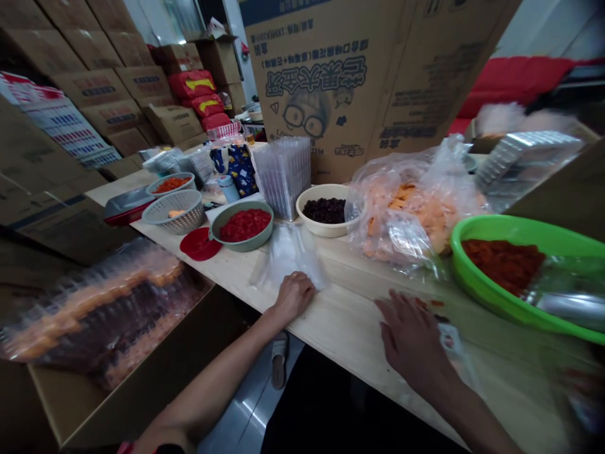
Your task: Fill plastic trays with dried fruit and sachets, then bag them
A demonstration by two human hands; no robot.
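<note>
Just left hand [293, 296], right hand [414, 340], wooden table [340, 284].

Four bowls [328, 232] and one basket [172, 214] are seen on the worktop [345, 315]. One left hand [293, 296] and one right hand [416, 337] are seen.

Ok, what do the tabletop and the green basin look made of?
The tabletop looks like pale bare wood, with faint grain lines and a matte finish. The green basin is probably glossy moulded plastic, going by its even bright colour and smooth rim.
</note>
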